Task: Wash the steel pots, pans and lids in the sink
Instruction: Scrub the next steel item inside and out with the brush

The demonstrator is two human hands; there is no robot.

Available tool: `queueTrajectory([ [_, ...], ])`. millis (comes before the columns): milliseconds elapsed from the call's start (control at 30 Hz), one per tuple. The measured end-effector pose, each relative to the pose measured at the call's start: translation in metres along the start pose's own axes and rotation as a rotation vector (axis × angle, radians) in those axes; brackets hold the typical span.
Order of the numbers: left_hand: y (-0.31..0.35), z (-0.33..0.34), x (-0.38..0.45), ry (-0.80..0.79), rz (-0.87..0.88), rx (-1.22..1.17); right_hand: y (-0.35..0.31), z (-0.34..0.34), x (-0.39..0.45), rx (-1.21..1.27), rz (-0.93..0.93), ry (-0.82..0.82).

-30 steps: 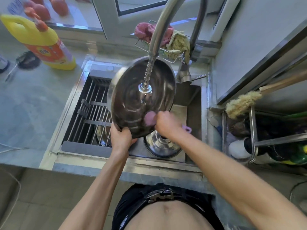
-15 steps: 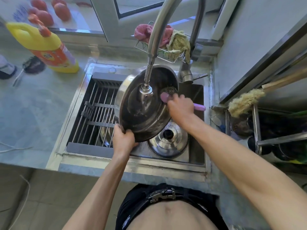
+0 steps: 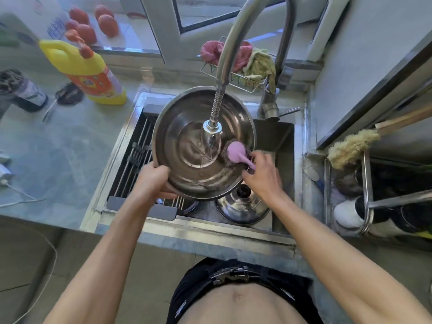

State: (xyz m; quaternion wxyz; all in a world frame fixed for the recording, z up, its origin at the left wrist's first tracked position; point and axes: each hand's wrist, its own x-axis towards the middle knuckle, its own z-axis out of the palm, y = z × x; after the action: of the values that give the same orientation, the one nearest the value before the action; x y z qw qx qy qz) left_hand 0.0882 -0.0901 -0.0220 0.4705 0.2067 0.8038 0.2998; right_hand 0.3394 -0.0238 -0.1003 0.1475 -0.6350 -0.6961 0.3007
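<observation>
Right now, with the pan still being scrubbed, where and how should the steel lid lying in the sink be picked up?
Take the steel lid by its black knob, coming straight down from above. It lies dome-up on the sink floor, so the knob stands clear while the rim sits flat. The pan overhangs the knob; it likely must move aside first.

The person at the counter is bare from the waist up, both arms uncovered with no sleeves, watch or rings to be seen on the left hand (image 3: 156, 181) or the right hand (image 3: 261, 174). Low on the hips sit black shorts (image 3: 198, 291), bearing small white lettering, cinched by a belt with a dark metal buckle (image 3: 231, 275)
</observation>
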Motion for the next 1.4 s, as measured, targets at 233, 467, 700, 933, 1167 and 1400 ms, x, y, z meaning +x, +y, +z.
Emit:
queueTrajectory([
  [233,0.040,-0.027,0.000,-0.128,0.011,0.259,-0.007,0.010,0.015,0.509,0.437,-0.110],
  [467,0.004,0.001,-0.013,0.074,0.283,0.197,-0.012,0.025,0.008,0.757,0.643,-0.177],
  [700,-0.044,0.086,-0.046,0.176,0.212,-0.453,-0.040,0.046,0.000,0.937,0.695,-0.276],
  [933,-0.039,0.070,-0.006,0.233,0.150,-0.604,-0.034,0.023,-0.008,0.559,0.413,-0.319],
  [1167,-0.020,0.042,-0.019,0.098,0.214,-0.272,-0.033,-0.007,0.031,-0.359,-0.334,-0.065],
  [1400,-0.015,0.038,-0.022,0.099,0.237,-0.251,-0.047,-0.018,0.049,-0.807,-0.354,-0.104],
])
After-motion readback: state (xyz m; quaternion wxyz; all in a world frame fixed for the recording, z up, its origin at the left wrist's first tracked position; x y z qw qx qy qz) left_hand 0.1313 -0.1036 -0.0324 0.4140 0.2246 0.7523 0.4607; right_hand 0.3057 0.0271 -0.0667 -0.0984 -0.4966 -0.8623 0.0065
